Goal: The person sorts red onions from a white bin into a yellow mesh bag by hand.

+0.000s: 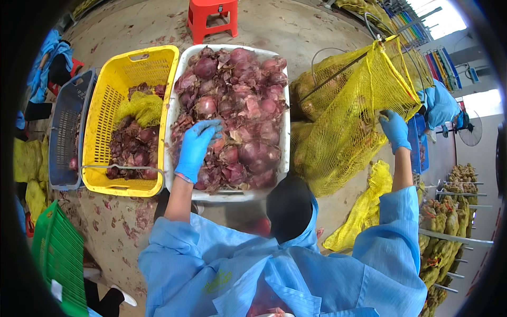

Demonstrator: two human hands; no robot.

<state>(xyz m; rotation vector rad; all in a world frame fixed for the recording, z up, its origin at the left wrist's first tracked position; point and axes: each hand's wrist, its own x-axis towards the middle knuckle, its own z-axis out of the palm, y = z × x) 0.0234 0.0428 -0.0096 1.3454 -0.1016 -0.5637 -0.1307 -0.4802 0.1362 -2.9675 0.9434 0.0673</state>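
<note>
My left hand (194, 150), in a blue glove, is over the red onions (207, 107) heaped in a white crate (170, 132). Its fingers point right, with the thumb apart and no onion visibly gripped. Off to the right, my gloved right hand (396, 132) is at the side of a yellow mesh bag (346, 137). Those fingers are bent against the netting and appear closed on it; the fingertips are partly hidden. The bag hangs open-mouthed from a metal frame, its lower part slack.
Left of the white crate stands a yellow crate (91, 142) with onions and netting, then a blue-grey crate (66, 142). A red stool (212, 18) is ahead. Filled mesh sacks (317, 95) stand behind the hanging bag; a loose yellow net (364, 211) lies nearby. Co-workers (442, 103) are at both sides.
</note>
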